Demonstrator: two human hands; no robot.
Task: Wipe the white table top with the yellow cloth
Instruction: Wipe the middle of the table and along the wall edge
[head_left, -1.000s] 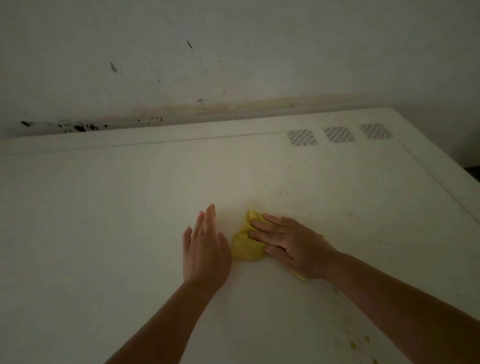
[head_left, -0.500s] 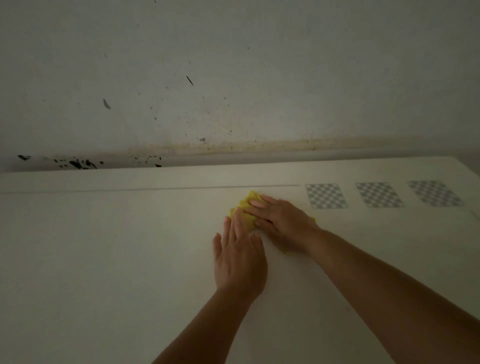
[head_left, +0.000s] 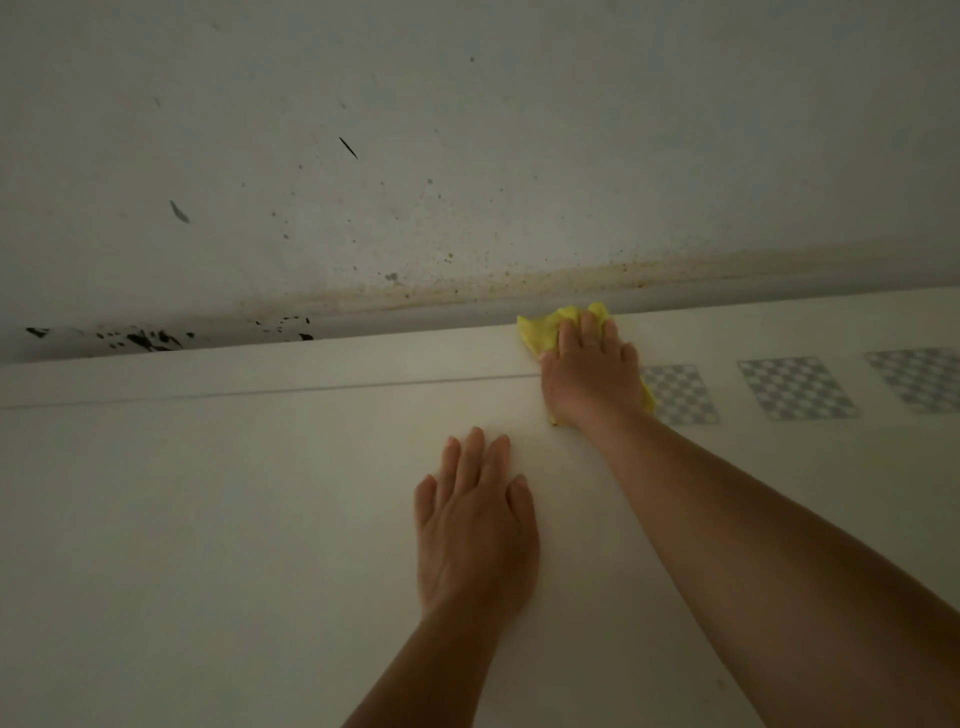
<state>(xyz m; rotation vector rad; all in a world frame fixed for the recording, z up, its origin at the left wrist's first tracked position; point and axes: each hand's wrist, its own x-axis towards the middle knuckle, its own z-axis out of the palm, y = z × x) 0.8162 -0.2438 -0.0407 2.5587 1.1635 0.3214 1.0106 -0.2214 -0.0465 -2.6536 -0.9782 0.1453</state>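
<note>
The white table top fills the lower half of the view. My right hand presses flat on the yellow cloth at the table's far edge, right by the wall. Most of the cloth lies under the palm; its crumpled front sticks out past the fingertips. My left hand rests flat on the table, fingers together, nearer to me and left of the right forearm, holding nothing.
A stained, speckled wall rises directly behind the table's far edge. Three grey checkered squares are printed on the table to the right of the cloth. A thin groove runs along the table near its back edge.
My right hand has pushed the cloth away from me, from mid-table to the far edge by the wall. My left hand has stayed flat on the table, trailing behind it.
</note>
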